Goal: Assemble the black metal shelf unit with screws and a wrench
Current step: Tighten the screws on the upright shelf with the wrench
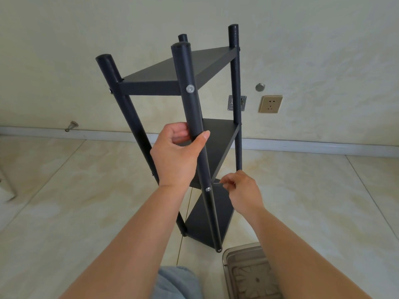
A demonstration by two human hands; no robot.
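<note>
Black metal three-tier shelf unit (212, 143) stands tilted on the pale tiled floor (64, 190), likely light but stiff, its round posts smooth. Left hand (177, 152) wraps the near post. At its four o'clock, right hand (241, 190) pinches a thin silver wrench (218, 183) beside the middle silver screw (208, 189).

Bright, even daylight, soft and without a clear direction. Only faint shadows on the pale floor tiles (64, 190) and the wall (323, 50); no hard glare, just a small shine on the screw head (190, 89). Sharp in the middle, a little soft toward the borders. Strong wide-angle bending: baseboard (302, 145) curved, forearms stretched near the bottom edge.
</note>
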